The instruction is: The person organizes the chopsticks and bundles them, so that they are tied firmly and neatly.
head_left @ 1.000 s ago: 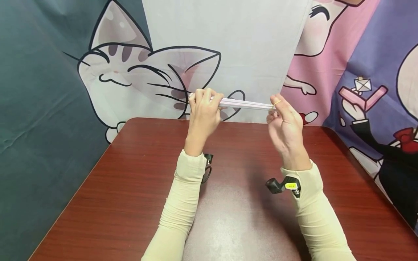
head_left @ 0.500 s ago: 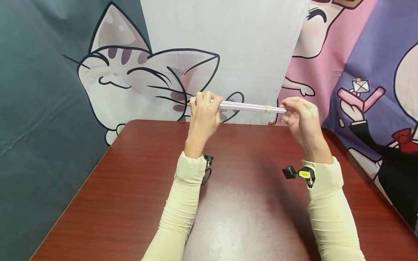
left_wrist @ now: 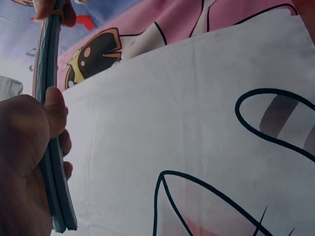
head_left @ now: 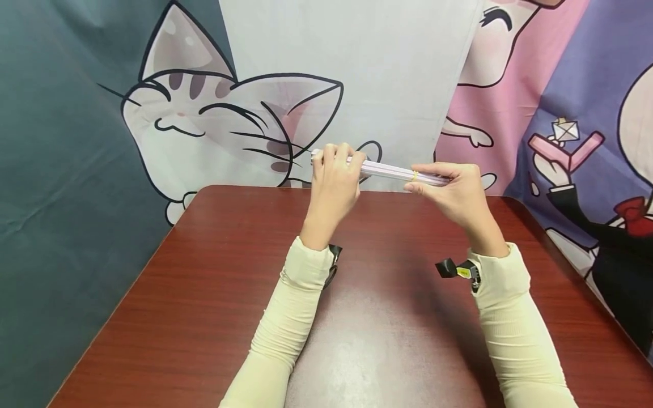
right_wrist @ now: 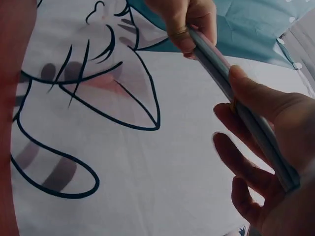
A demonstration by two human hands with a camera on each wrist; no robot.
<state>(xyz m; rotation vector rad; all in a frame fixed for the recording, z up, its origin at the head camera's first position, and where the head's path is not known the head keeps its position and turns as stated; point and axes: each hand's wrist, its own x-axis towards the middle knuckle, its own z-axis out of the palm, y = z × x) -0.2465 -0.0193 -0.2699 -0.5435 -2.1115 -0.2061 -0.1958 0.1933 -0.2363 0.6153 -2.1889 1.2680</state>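
A slim bundle of long, straight, pale pink-and-white strips (head_left: 388, 170) is held up over the far part of the table, nearly level and tipped slightly down to the right. My left hand (head_left: 334, 181) grips its left part, with the end poking out past the fingers. Around the right part runs a thin yellow rubber band (head_left: 415, 175). My right hand (head_left: 461, 192) pinches the bundle by the band between thumb and fingers. In the right wrist view, the bundle's near end (right_wrist: 290, 182) lies against the palm, while the lower fingers (right_wrist: 241, 157) stay loosely bent away from it.
Below the hands is a dark red wooden table (head_left: 204, 294). A cloth backdrop (head_left: 398, 68) printed with cartoon cats hangs behind its far edge. Each wrist carries a small black camera, such as the right one (head_left: 456, 271).
The right hand slid off the band end to the right, then came back and now pinches the bundle at the band. The left hand, still gripping, has shifted slightly right.
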